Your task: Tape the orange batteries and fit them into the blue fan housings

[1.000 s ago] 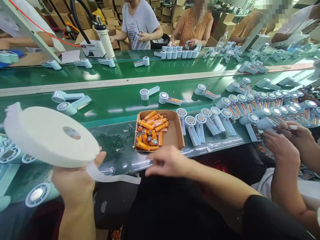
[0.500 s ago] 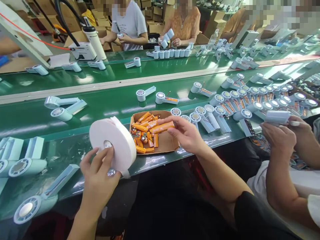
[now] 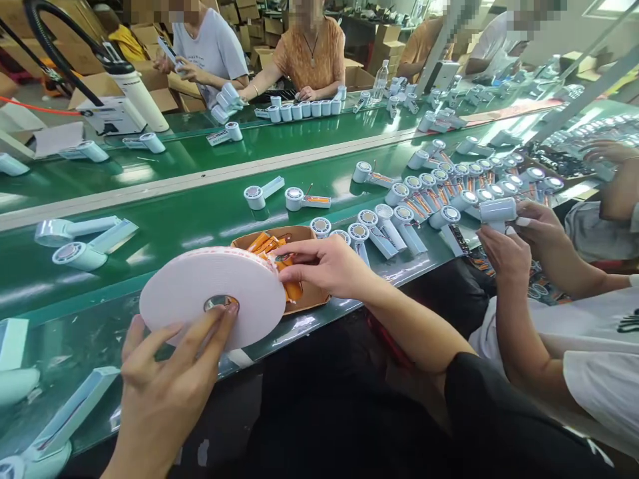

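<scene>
Left fingers [image 3: 197, 336] hook the roll [image 3: 174, 286], which may tip if right fingers [image 3: 305, 249], pinching a battery [image 3: 284, 261], push it.

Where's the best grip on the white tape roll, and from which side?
Probably the central hole of the white tape roll, from the near left, where the left hand has its fingertips. The flat face and hole are turned toward the camera, so fingers can hook in, likely leaving the outer edge by the right hand accessible.
</scene>
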Demonstrator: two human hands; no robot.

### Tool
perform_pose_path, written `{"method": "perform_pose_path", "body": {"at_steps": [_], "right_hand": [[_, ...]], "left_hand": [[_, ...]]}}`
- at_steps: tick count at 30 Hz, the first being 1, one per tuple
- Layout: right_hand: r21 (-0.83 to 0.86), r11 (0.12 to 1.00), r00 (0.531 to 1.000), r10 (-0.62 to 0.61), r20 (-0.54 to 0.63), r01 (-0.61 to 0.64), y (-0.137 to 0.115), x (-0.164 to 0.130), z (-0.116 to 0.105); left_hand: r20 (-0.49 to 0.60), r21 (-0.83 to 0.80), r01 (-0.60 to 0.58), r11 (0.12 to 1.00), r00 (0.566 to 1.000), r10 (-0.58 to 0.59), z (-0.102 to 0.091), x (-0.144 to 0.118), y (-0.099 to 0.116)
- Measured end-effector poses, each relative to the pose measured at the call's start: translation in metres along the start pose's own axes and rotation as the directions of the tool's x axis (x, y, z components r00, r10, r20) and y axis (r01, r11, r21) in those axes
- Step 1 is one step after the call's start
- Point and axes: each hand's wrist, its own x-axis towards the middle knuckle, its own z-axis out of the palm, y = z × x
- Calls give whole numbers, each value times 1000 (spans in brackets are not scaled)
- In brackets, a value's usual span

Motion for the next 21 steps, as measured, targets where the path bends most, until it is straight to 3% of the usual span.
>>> {"method": "perform_pose_path", "body": {"at_steps": [2,4,6,8,10,12,13,15,16,17,18,21], "right_hand": [[281,960,984,39,-173,12,14,-4,16],[489,864,912,96,-399,123,26,-15,40],[573,772,804,143,-577,275,32,-30,64],[570,741,744,145,-652,355,32,-40,70],[536,764,760,94,-643,359,28,-38,50],[464,799,755,19,-655,383,24,-25,5],[399,808,703,-26,-711,434,22,-16,-21],[235,814,531,-103,-841,531,19,-5,-69],[171,817,467,-131,-874,550,19,-6,-85],[137,825,441,-146,-885,548,20,-11,-96],[135,839,456,-145,-878,527,23,-20,-100],[237,893,594,-41,-803,382,38,-61,-88]], "left_hand": [[-38,37,62,997,997,-61,3,2,11],[-97,75,130,989,988,-123,10,3,26],[-152,75,151,986,979,-139,18,4,43],[-174,39,120,992,978,-111,22,4,60],[-165,-8,60,998,984,-61,22,3,75],[-109,-77,-23,997,994,14,20,1,84],[-72,-124,-40,991,997,31,19,2,85],[39,-220,-15,975,999,25,20,8,75],[124,-268,12,963,992,23,22,16,64],[224,-320,36,947,974,39,25,27,50],[340,-378,58,924,937,81,29,43,33],[595,-554,193,810,772,223,43,115,-17]]}}
